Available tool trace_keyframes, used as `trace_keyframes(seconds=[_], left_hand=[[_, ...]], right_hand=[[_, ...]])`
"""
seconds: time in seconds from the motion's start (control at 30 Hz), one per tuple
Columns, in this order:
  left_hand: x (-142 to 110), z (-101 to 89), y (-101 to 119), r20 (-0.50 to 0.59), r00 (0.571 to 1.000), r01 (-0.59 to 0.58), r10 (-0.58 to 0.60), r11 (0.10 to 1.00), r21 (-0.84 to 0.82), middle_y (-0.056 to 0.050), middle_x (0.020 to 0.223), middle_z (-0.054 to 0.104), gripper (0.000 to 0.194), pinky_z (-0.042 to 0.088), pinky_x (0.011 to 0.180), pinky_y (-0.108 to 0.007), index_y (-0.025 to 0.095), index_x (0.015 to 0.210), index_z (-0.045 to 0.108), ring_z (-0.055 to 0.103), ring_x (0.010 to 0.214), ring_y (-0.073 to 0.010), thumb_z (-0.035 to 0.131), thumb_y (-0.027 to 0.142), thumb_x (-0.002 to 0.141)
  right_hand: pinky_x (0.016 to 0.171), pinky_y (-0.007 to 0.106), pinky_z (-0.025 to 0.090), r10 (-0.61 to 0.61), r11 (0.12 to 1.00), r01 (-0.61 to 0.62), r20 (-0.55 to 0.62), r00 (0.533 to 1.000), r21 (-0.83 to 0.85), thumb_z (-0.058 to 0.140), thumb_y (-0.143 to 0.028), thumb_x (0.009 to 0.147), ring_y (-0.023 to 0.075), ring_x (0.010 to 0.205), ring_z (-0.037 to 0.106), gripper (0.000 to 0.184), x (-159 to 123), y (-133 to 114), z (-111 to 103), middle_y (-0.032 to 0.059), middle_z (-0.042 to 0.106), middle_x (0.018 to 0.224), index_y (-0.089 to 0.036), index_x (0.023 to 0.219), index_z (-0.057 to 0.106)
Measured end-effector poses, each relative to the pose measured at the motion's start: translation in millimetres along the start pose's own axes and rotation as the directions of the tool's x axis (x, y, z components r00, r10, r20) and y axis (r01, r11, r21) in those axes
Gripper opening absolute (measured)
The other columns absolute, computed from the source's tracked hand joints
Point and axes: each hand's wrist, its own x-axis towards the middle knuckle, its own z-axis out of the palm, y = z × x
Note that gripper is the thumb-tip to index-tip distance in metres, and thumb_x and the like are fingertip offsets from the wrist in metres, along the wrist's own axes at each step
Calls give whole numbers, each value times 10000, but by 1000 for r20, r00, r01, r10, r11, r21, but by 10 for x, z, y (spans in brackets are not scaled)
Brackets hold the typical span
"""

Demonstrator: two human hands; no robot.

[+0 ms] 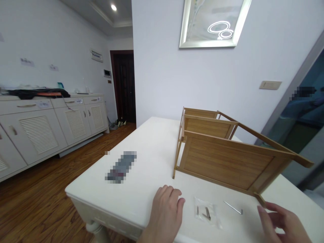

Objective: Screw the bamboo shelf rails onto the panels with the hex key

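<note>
A brown wooden shelf rack (227, 162) with several panels lies on its side on the white table (146, 148). My right hand (285, 221) is at the rack's near right corner, thumb and fingertips pinched at the end of a leg; whether a small part is between them is hidden. My left hand (165, 211) rests on the table in front of the rack, fingers loosely bent, thumb apart, with nothing visible in it. Between the hands lie a clear plastic bag (206, 212) with several screws and a thin L-shaped hex key (233, 207).
A blurred-out flat object (121, 167) lies on the table's left side. White cabinets (58, 121) with things on top line the left wall. A dark door (124, 87) stands beyond. A wall switch (270, 85) and framed picture (215, 23) are behind the table.
</note>
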Motion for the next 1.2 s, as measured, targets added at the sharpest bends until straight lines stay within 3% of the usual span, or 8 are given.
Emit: trace_keyframes(seconds=[0.1,0.17,0.37,0.47,0.63,0.73,0.97,1.2], left_hand=[[129,48,98,125,992,9,-4,999,-43,-39,856,667,183,446,764,-374,206,853,631,595,823,-223,480,107,882],[179,74,70,187,981,63,-56,998,-32,-48,861,669,218,451,769,-373,195,835,631,600,844,-225,453,77,879],[175,139,-78,241,959,161,-151,987,-19,-58,904,660,206,454,808,-368,173,930,627,603,896,-220,480,54,848],[158,145,-62,275,956,122,-104,991,-49,-61,908,654,209,457,808,-371,170,923,626,596,901,-221,462,57,857],[150,147,47,337,933,-48,125,972,-228,-49,923,647,197,463,822,-359,191,936,638,586,903,-207,461,115,895],[157,174,153,328,926,-82,188,947,-311,-45,930,639,187,468,836,-345,201,942,648,580,913,-196,470,153,912],[213,317,406,372,893,-202,252,965,-170,-78,933,618,235,464,846,-376,182,1004,651,558,951,-230,441,132,910],[192,417,375,386,879,-247,278,960,-130,-86,925,609,248,444,828,-374,179,940,677,546,944,-237,433,145,909]], right_hand=[[471,302,477,-160,984,165,82,984,-59,421,-539,906,186,533,587,351,34,-170,-11,39,593,716,-220,983,545],[477,285,487,-251,960,264,138,958,-89,383,-496,938,177,568,620,316,40,-181,22,57,634,798,-223,971,539],[637,332,523,-411,886,437,175,895,-156,365,-361,977,221,765,659,229,-17,-152,114,80,651,889,-223,939,544],[708,366,519,-435,887,454,174,883,-83,403,-309,969,230,804,629,186,-60,-269,114,89,628,888,-209,933,557],[728,359,512,-476,879,442,253,842,181,459,-233,951,217,851,585,147,-159,-592,141,79,605,902,-217,944,604],[714,365,505,-484,869,410,310,818,276,476,-228,946,216,839,572,153,-202,-757,190,70,600,876,-221,927,628],[744,387,523,-453,879,326,399,797,347,509,-251,931,225,859,590,145,-207,-828,227,67,624,886,-227,967,648],[731,372,531,-434,894,288,503,748,343,489,-282,943,215,819,636,172,-219,-819,236,64,653,874,-225,933,651]])
